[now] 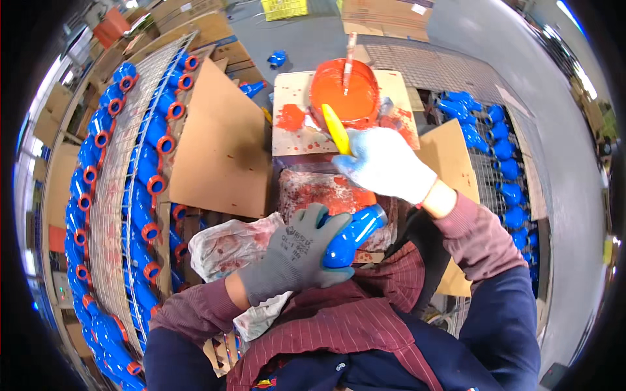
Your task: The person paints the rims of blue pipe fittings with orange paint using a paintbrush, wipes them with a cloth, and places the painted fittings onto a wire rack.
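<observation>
Left hand [297, 251] gripped a blue fitting [351, 242]; right hand [386, 163], at two o'clock, pinched a yellow tool [336, 131]. Painting seemed underway, likely needing steadiness next.

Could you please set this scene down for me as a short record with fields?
Left grip: grey-gloved left hand, closed around a glossy blue, rounded fitting with a narrower neck
Right grip: white-and-blue-gloved right hand, holding a slim yellow handle
Ahead: round, red-coated bowl of orange-red paint, a long, paint-smeared stick dipping into it
Under the bowl: flat tan board, spattered orange-red
Beside left hand: crumpled, stained white cloth
Left side: wire-mesh rack; rows of glossy blue fittings with orange-red rims
Right side: more blue fittings
</observation>
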Motion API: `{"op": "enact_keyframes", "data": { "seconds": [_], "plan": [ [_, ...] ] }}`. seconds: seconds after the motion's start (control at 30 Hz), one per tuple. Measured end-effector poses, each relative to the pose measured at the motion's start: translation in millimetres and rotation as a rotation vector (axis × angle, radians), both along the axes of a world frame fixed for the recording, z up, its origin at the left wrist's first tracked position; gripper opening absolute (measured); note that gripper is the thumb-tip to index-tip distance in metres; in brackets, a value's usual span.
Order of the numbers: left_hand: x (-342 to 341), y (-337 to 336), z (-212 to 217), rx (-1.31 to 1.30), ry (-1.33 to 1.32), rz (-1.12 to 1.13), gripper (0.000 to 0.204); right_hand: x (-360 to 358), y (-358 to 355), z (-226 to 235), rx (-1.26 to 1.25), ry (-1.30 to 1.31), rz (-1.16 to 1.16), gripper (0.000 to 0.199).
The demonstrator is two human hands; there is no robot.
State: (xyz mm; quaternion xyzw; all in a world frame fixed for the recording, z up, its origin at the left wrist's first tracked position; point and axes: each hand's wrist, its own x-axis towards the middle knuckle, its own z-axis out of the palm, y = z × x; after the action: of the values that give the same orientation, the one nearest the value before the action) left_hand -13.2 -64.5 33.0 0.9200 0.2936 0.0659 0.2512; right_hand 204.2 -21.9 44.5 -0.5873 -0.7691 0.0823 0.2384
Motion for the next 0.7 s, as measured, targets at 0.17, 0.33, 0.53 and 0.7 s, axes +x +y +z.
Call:
{"op": "enact_keyframes", "data": {
  "seconds": [0.17, 0.33, 0.53, 0.7],
  "plan": [
    [-3.0, 7.0, -4.0, -0.207, -0.137, 0.054, 0.08, 9.6, -19.7, 22.4, 0.181, 0.029, 0.043, 0.025],
    [-7.8, 14.8, -8.5, -0.807, -0.398, 0.32, 0.073, 24.9, -30.9, 30.5, 0.161, 0.283, 0.048, 0.024],
    [-7.6, 18.3, 8.7, -1.248, -0.647, 0.424, 0.071, 43.9, -73.6, 24.6, -0.107, 1.006, -0.185, 0.017],
    [0.3, 13.2, -1.6, -1.352, -0.884, 0.397, 0.069, 46.9, -80.0, -25.0, 0.114, 1.31, -0.158, 0.019]
  ]
}}
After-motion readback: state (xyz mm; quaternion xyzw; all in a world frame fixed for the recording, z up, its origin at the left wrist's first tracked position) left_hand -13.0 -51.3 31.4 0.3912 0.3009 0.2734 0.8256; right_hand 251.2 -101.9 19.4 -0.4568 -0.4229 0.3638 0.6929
